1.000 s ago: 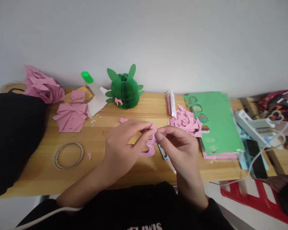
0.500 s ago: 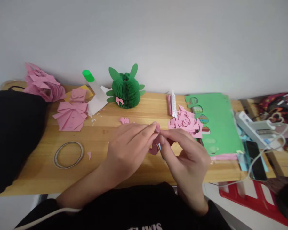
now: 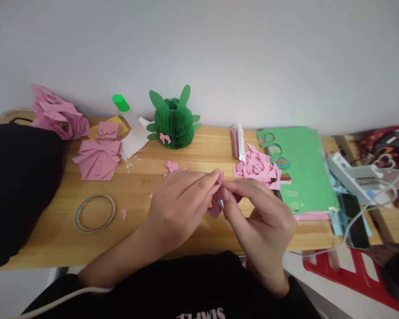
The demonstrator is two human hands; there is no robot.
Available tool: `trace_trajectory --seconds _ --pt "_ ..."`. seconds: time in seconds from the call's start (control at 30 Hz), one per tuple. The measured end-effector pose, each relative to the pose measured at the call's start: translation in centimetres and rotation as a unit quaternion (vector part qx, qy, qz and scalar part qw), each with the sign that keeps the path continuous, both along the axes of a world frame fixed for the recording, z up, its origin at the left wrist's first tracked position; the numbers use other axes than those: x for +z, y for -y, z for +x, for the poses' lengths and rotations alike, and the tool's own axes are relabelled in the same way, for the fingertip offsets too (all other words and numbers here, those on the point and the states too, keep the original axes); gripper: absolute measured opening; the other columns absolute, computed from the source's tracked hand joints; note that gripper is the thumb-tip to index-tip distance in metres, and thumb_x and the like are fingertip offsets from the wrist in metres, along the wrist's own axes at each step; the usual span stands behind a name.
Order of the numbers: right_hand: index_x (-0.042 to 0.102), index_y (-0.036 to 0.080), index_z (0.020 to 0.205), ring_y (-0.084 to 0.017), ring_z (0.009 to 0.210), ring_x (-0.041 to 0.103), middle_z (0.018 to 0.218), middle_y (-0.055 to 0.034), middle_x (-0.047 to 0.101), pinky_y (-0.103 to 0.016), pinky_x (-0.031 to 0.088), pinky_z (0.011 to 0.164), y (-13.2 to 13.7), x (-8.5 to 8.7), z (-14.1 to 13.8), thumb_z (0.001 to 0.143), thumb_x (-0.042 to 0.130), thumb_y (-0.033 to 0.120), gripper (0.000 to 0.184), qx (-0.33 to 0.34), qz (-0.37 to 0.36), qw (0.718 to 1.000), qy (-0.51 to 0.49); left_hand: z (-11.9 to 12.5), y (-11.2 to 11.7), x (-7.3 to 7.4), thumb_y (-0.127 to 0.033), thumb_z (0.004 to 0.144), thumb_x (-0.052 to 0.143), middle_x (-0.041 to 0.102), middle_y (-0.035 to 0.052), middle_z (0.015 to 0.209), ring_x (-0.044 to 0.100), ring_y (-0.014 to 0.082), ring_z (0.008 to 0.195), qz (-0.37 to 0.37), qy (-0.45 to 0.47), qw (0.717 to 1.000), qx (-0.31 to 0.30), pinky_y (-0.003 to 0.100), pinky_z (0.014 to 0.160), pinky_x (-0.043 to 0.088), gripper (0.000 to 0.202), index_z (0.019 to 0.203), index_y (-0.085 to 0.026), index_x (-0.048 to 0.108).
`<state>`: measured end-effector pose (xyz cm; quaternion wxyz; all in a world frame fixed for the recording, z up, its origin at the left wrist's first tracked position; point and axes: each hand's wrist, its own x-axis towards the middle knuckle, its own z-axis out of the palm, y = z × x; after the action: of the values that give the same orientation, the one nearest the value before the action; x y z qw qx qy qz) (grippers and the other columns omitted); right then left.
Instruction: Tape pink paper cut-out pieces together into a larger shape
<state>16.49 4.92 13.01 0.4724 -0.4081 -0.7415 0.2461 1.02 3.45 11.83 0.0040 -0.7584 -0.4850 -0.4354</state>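
Over the middle of the wooden table (image 3: pixel 136 239), my left hand (image 3: pixel 181 208) and my right hand (image 3: pixel 261 217) meet fingertip to fingertip. Both pinch a small piece of pink paper (image 3: pixel 215 209), mostly hidden behind the fingers. Something bluish shows beside it by my right thumb; I cannot make out what it is. Just behind my left hand lie small pink paper cut-outs (image 3: pixel 171 166). Beyond them stands a green honeycomb-paper figure (image 3: pixel 174 124) with leaf-shaped pieces and a pink paper bow (image 3: pixel 165 138) on its front.
Pink paper scraps (image 3: pixel 257 168), a white tube (image 3: pixel 241 141) and green sheets (image 3: pixel 309 173) lie to the right, then a phone (image 3: pixel 354 221) and a white power strip (image 3: pixel 355 179). Leftward are a tape roll (image 3: pixel 112 217), folded pink paper (image 3: pixel 98 161), a glue stick (image 3: pixel 129 117) and a black bag (image 3: pixel 20 186).
My right hand has shifted very slightly right, and the fingertips have turned a little on the pink paper. The whole view has tilted slightly.
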Motion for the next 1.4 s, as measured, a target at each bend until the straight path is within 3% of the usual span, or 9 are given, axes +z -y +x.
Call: trace_trajectory --seconds 0.57,0.73,0.8,0.9,1.0,1.27,1.4 --pt "0.070 0.019 0.096 -0.012 0.076 0.067 0.085 -0.0005 0.073 -0.026 0.054 0.070 0.1 0.1 0.1 0.083 0.067 0.005 0.019 -0.005 -0.011 1.000 -0.010 -0.2 0.2 0.4 -0.010 0.094 0.054 0.076 0.0126 0.100 0.071 0.0161 0.091 -0.015 0.011 1.000 -0.016 0.027 0.085 0.055 0.020 0.110 -0.005 0.065" --pt "0.070 0.021 0.096 -0.012 0.076 0.066 0.082 0.0013 0.073 -0.026 0.053 0.069 0.1 0.0 0.2 0.083 0.067 0.005 0.021 -0.002 -0.031 0.999 -0.028 0.1 0.3 0.7 -0.011 0.092 0.057 0.077 0.0063 0.097 0.072 0.0159 0.089 -0.064 0.075 0.995 -0.004 0.027 0.084 0.055 0.017 0.105 -0.014 0.068" --pt "0.070 0.023 0.094 -0.011 0.073 0.065 0.078 0.0032 0.071 -0.025 0.052 0.065 0.0 -0.1 0.3 0.084 0.067 0.007 0.018 0.011 -0.076 0.996 -0.054 0.2 0.2 0.8 -0.012 0.091 0.058 0.077 0.0018 0.094 0.071 0.0145 0.087 -0.129 0.157 0.979 0.000 0.026 0.081 0.056 0.015 0.098 -0.018 0.070" --pt "0.071 0.024 0.089 -0.009 0.063 0.061 0.073 0.0050 0.069 -0.023 0.050 0.058 -0.3 -0.3 0.4 0.086 0.067 0.012 0.014 0.043 -0.164 0.980 -0.101 0.1 0.0 0.9 -0.017 0.090 0.062 0.075 -0.0028 0.081 0.069 0.0114 0.074 -0.231 0.295 0.927 -0.016 0.022 0.070 0.056 0.010 0.086 -0.021 0.070" --pt "0.071 0.023 0.087 -0.008 0.058 0.059 0.074 0.0044 0.071 -0.022 0.048 0.054 -0.5 -0.4 0.2 0.085 0.068 0.015 0.009 0.044 -0.211 0.968 -0.128 0.0 -0.2 0.9 -0.019 0.086 0.065 0.073 -0.0038 0.072 0.067 0.0108 0.068 -0.264 0.347 0.900 -0.023 0.021 0.064 0.055 0.009 0.079 -0.020 0.071" --pt "0.071 0.021 0.082 -0.010 0.055 0.061 0.069 0.0025 0.070 -0.023 0.049 0.052 -0.9 -0.4 0.0 0.083 0.068 0.016 0.006 0.050 -0.203 0.970 -0.123 0.2 0.1 1.0 -0.017 0.088 0.061 0.072 -0.0019 0.076 0.068 0.0134 0.075 -0.241 0.296 0.924 -0.011 0.025 0.068 0.054 0.012 0.080 -0.020 0.069" --pt "0.072 0.021 0.082 -0.009 0.056 0.060 0.069 0.0029 0.070 -0.021 0.049 0.054 -0.8 -0.6 0.0 0.083 0.067 0.015 0.007 0.043 -0.189 0.973 -0.122 0.3 0.2 0.8 -0.019 0.089 0.061 0.071 -0.0009 0.075 0.067 0.0133 0.073 -0.236 0.302 0.924 -0.011 0.024 0.066 0.053 0.012 0.080 -0.020 0.068"
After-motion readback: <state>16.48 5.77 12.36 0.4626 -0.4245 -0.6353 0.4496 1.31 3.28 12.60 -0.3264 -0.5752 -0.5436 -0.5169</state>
